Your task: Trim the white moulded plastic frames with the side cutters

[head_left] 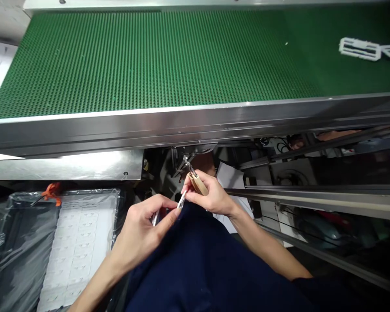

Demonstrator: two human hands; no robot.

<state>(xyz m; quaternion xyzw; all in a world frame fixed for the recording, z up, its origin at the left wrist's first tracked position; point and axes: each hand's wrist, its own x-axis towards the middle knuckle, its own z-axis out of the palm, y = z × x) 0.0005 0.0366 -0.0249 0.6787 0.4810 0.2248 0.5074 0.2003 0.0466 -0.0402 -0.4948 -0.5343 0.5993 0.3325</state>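
My left hand (pixel 149 221) is closed on a small white plastic part (pixel 182 199), pinched between thumb and index finger. Another white piece (pixel 155 218) shows under its palm; whether the two are joined I cannot tell. My right hand (pixel 209 195) is wrapped round nippers (pixel 198 184) with tan handles, their metal jaws pointing up and away from the white part. The right thumb and index fingertips meet the near end of that part. Both hands are close together above my dark blue clothing, below the conveyor's front edge.
A green ribbed conveyor belt (pixel 143 60) with a metal rail (pixel 169 123) runs across in front. White plastic frames (pixel 360 48) lie on it at right. At lower left, a plastic-lined tray (pixel 22 242) holds rows of white parts (pixel 81 242) and an orange-handled tool (pixel 52 193). Metal bars (pixel 328 201) extend right.
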